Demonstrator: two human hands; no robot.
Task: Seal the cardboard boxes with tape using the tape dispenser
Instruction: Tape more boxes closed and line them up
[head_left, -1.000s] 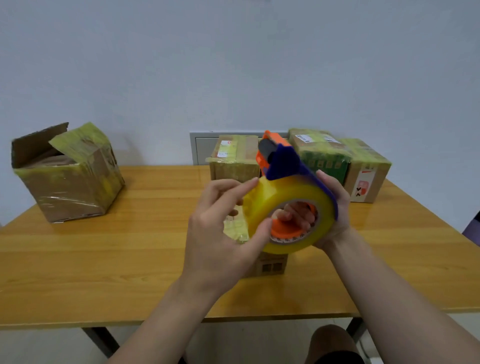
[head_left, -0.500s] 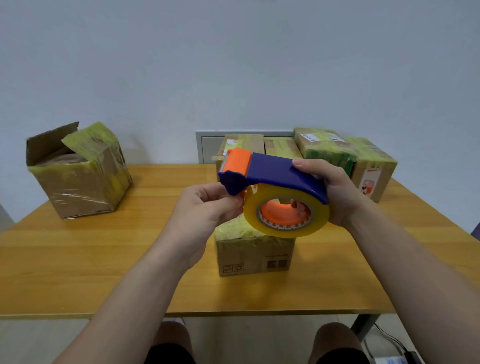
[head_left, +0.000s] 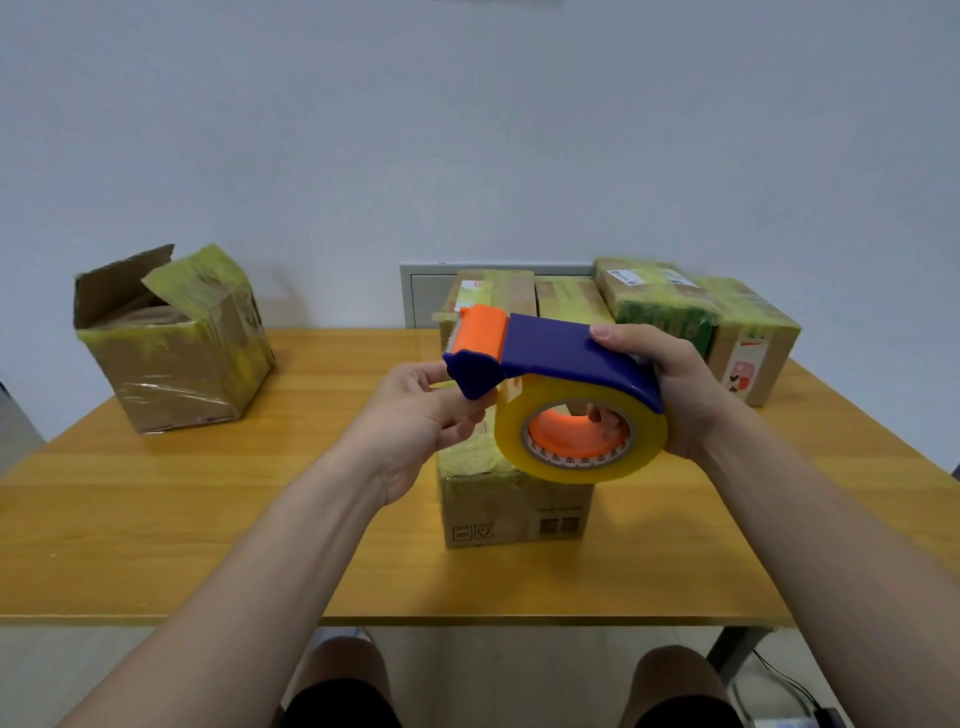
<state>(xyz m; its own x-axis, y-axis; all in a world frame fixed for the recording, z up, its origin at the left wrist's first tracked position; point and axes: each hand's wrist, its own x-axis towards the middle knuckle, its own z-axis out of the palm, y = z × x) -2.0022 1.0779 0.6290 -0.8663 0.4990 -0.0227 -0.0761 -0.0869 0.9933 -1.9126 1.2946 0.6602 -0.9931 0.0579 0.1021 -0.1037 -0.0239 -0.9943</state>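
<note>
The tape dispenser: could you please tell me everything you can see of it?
The tape dispenser has a blue plastic-looking cover arched over a roll of yellowish clear tape on an orange hub, with an orange front piece carrying a toothed cutter. It is held in the air, roughly level, above a small cardboard box. The right hand grips it, thumb on the cover, fingers through the hub; the left hand pinches the tape end at its nose.

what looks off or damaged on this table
The cardboard box at the far left stands out: its top flaps stand open, its yellowed tape is wrinkled and patchy, and it sits skewed to the table edge. The other boxes look closed.
</note>
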